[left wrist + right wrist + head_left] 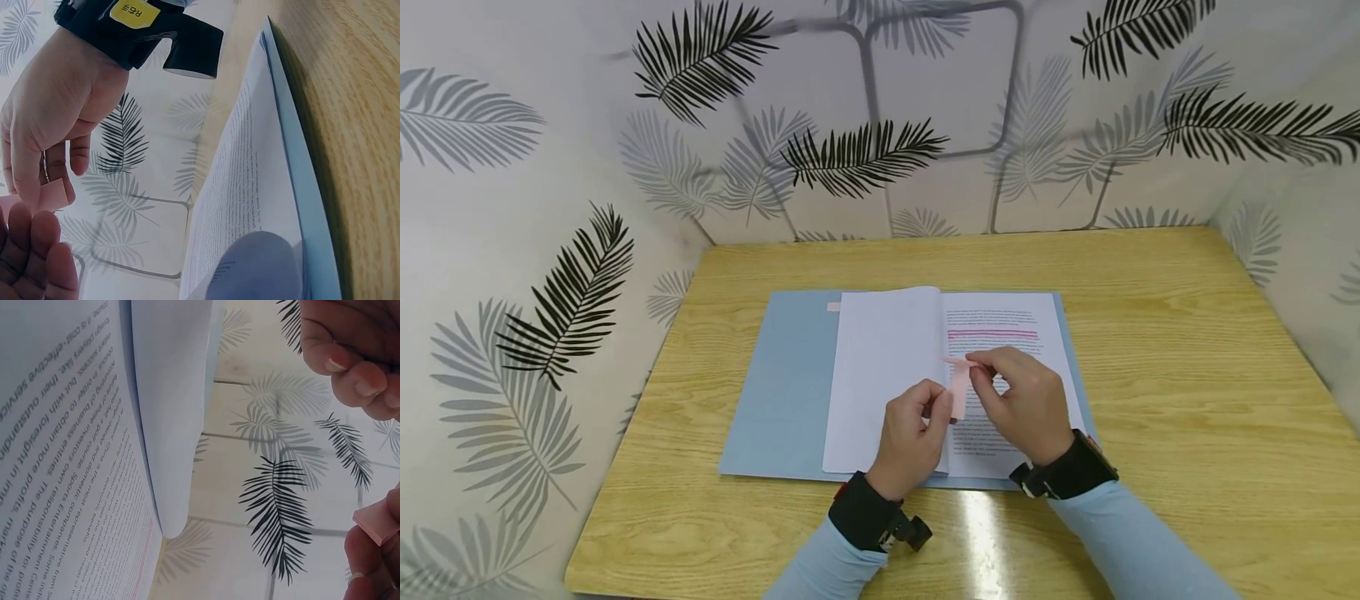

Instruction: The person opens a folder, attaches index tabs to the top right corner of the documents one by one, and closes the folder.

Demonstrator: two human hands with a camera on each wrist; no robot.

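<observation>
Above the right-hand page of an open document (1000, 325), both hands hold pink sticky notes (960, 392). My left hand (913, 433) pinches the lower end of the pink strip between thumb and fingers. At its upper end, the right hand (1026, 404) pinches a pink piece that juts out leftward, folded across the strip. The left wrist view has pink paper (53, 195) at the right hand's fingertips. In the right wrist view, a small pink pad (376, 522) with a visible thickness sits between fingertips.
The document lies in a light blue folder (775, 383) on a wooden table (1187, 375). Pink highlighting (992, 334) crosses the right page's upper lines. A pale pink tab (833, 307) sticks out beside the turned white page (883, 375). Leaf-patterned cloth (925, 83) surrounds the table.
</observation>
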